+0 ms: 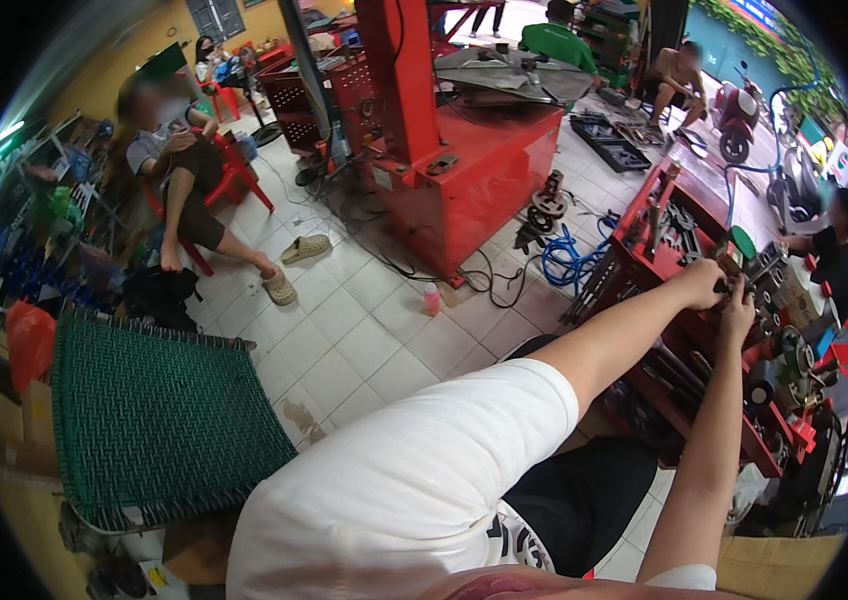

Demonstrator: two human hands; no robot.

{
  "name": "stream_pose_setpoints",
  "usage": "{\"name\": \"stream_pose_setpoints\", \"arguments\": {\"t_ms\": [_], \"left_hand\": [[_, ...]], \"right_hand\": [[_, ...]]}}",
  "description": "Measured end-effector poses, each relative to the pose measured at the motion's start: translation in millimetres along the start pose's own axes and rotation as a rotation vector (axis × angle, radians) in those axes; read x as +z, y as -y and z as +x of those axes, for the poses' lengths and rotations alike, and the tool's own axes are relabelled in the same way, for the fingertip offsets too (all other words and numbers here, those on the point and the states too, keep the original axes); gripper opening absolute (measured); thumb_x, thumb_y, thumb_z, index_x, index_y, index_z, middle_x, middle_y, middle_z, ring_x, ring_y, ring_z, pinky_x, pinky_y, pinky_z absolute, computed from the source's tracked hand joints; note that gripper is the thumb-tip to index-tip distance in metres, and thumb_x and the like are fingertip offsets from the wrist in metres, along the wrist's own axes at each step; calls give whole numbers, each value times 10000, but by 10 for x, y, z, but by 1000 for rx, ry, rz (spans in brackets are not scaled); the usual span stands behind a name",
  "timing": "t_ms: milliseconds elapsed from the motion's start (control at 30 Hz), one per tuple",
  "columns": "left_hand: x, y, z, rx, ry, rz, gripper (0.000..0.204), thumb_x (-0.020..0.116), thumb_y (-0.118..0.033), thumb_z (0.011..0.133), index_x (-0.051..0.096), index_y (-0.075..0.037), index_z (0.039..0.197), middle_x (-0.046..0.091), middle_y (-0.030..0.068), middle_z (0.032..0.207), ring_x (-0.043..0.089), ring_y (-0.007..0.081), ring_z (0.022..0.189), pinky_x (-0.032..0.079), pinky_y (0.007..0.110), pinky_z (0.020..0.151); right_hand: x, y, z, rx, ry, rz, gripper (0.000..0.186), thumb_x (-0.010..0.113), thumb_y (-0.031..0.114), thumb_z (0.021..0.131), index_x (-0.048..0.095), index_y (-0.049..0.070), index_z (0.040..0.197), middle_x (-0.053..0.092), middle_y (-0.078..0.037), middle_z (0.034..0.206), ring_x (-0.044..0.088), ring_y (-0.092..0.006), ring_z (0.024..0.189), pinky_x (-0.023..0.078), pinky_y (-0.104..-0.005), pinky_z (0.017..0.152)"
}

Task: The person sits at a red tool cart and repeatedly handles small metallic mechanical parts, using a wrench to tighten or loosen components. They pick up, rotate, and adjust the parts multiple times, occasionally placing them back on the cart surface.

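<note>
At the right side of the head view, both my arms reach over a red tool cart point(634, 225) full of tools and parts. My left hand point(701, 284) is closed, its fingers curled around a small dark object whose kind I cannot make out. Close against it, my right hand point(738, 318) is closed too, its fingertips pinching at the same spot. Wrenches point(679, 232) lie in the cart's top tray just beyond my hands. A green round lid point(742, 241) and several metal cylindrical parts stand beside them.
A red tyre-changing machine point(474, 190) stands ahead, with a coiled blue hose point(572, 262) near its base. A pink bottle point(431, 299) is on the tiled floor. At left are a green woven lounger point(164, 420) and a seated person point(184, 150). Another person point(839, 255) is beyond the cart.
</note>
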State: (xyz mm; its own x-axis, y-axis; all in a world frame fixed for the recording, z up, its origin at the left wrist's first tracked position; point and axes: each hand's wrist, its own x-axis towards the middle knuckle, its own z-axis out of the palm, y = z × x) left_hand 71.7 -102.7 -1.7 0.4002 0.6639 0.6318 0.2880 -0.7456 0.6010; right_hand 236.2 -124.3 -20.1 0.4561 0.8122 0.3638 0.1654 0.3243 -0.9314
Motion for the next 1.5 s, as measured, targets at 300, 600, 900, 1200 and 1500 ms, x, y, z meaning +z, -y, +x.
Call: {"name": "stream_pose_setpoints", "arguments": {"t_ms": [300, 600, 900, 1200, 1500], "left_hand": [[-21, -14, -16, -170, 105, -66, 228, 657, -130, 877, 718, -47, 1080, 716, 242, 1096, 673, 420, 1079, 535, 504, 932], [-73, -110, -44, -212, 72, -119, 250, 744, -125, 837, 735, -57, 1077, 736, 220, 1055, 694, 377, 1070, 527, 471, 956], [-21, -76, -4, -228, 159, -16, 256, 718, -106, 875, 734, -69, 1127, 733, 204, 1107, 684, 389, 1089, 525, 476, 953], [-45, -82, -6, -257, 187, 24, 297, 737, -74, 806, 740, -29, 1100, 727, 226, 1112, 687, 372, 1096, 536, 449, 958], [-50, -112, -8, -305, 193, -4, 267, 757, -104, 816, 743, -40, 1075, 729, 225, 1101, 692, 371, 1089, 541, 452, 952]], "right_hand": [[76, 92, -102, -11, 10, -104, 332, 622, 327, 1053, 700, 4, 1070, 652, 8, 843, 544, -82, 737, 437, -274, 667], [-7, 164, -155, 7, 5, -162, 353, 610, 340, 1055, 702, 8, 1134, 705, -23, 959, 600, -96, 841, 483, -279, 769], [42, 178, -169, -49, 5, 0, 277, 623, 220, 1052, 665, -2, 1211, 728, -36, 1043, 646, -98, 887, 504, -263, 779], [41, 296, -245, 30, 12, -12, 271, 616, 224, 1057, 662, 3, 1207, 725, -33, 1049, 632, -97, 890, 494, -269, 783], [40, 217, -202, -39, -35, -12, 269, 642, 262, 1045, 690, 9, 1125, 717, -23, 986, 624, -86, 836, 491, -261, 737]]}}
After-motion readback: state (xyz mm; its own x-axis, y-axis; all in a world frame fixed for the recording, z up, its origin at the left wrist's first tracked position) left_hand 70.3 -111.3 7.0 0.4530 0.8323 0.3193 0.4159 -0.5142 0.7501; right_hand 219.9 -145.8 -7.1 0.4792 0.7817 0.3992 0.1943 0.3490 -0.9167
